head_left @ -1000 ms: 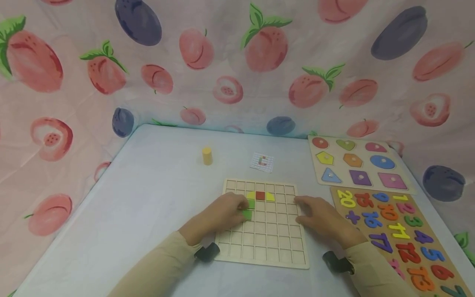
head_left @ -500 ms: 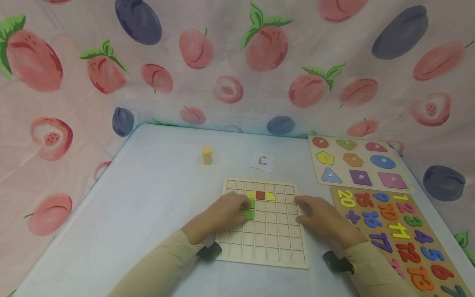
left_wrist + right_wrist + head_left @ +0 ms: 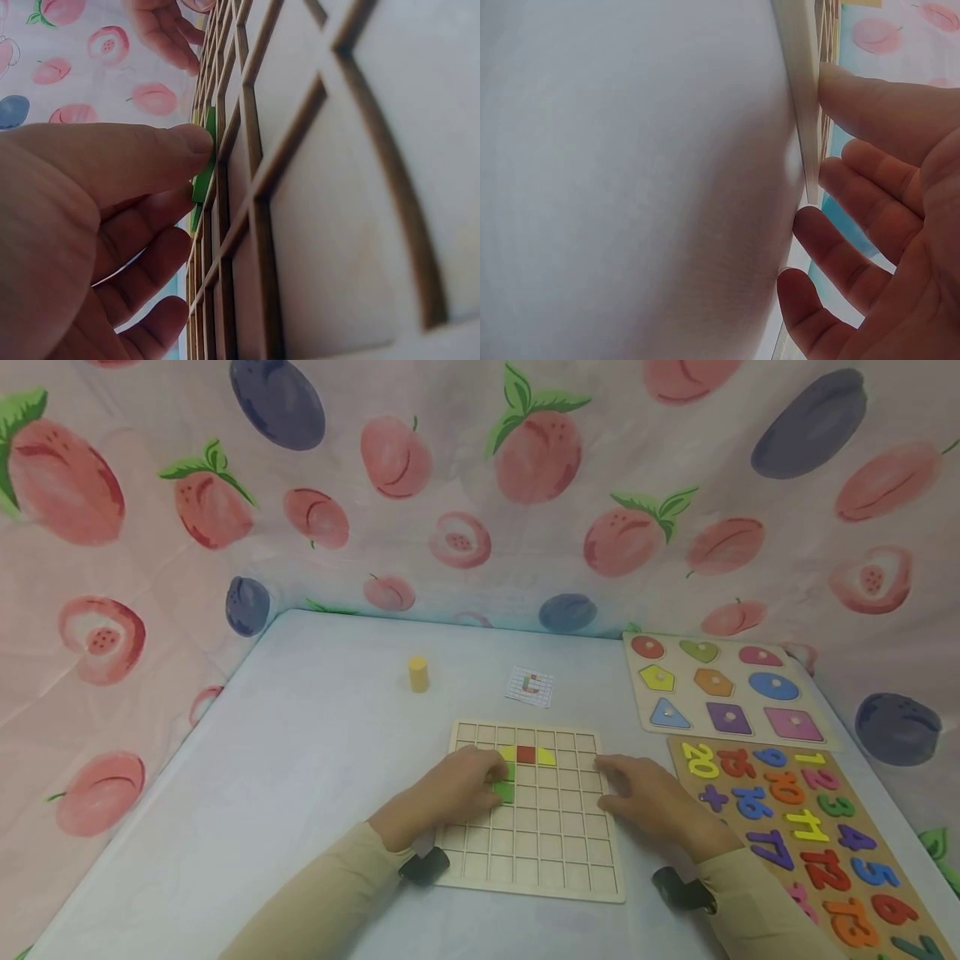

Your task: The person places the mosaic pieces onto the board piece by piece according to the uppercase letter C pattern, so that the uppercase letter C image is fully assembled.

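Over the left part of the wooden grid board [image 3: 549, 868], my left hand [image 3: 453, 789] pinches a green square tile [image 3: 503, 792] between thumb and fingers. In the left wrist view the tile [image 3: 205, 174] sits at the grid ridges, thumb on its face. Just behind lies another green tile [image 3: 511, 772], partly covered by the fingers. The row above has a red square tile [image 3: 527, 755] between two yellow tiles, the right one [image 3: 547, 757] fully visible. My right hand [image 3: 648, 797] rests at the board's right edge, fingers loosely bent, thumb touching the rim [image 3: 804, 97].
Behind the board lie a small card with a printed grid pattern [image 3: 531, 686] and an upright yellow cylinder [image 3: 418, 675]. On the right are a shape puzzle board [image 3: 735, 727] and a number puzzle board [image 3: 686, 785]. A fruit-print cloth [image 3: 457, 460] hangs behind.
My left hand has shifted slightly to the right with the green tile, which now lines up in the column below the other green tile. The right hand has stayed in place.
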Demonstrator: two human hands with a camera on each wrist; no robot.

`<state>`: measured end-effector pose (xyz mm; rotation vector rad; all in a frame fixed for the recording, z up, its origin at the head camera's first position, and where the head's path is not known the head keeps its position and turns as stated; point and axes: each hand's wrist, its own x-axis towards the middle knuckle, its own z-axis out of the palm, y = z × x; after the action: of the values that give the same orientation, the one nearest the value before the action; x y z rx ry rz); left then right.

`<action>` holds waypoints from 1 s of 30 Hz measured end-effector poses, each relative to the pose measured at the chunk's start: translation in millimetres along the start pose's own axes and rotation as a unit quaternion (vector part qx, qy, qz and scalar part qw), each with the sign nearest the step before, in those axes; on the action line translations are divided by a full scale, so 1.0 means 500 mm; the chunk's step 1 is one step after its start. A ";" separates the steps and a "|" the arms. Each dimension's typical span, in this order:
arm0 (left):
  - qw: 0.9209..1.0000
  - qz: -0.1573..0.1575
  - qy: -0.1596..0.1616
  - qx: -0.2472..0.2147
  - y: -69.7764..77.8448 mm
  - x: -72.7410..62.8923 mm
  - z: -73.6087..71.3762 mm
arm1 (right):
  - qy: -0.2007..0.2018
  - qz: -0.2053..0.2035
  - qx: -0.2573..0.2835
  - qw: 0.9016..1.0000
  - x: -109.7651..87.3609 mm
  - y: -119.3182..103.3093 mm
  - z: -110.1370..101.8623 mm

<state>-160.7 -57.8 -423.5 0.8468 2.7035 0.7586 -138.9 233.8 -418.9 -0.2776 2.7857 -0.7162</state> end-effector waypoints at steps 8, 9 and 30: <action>1.000 -0.006 -0.003 0.000 0.001 0.004 -0.001 | 0.002 0.003 -0.004 1.000 0.003 0.001 0.000; 1.000 -0.007 -0.003 -0.001 0.002 0.004 -0.001 | 0.002 0.004 -0.005 1.000 0.003 0.001 0.000; 0.995 -0.070 0.013 -0.072 -0.031 -0.017 -0.051 | -0.001 0.002 -0.006 1.000 0.001 0.001 0.001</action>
<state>-169.6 -84.3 -409.7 0.6107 2.6567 0.9252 -139.2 233.9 -419.7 -0.2745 2.7885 -0.6984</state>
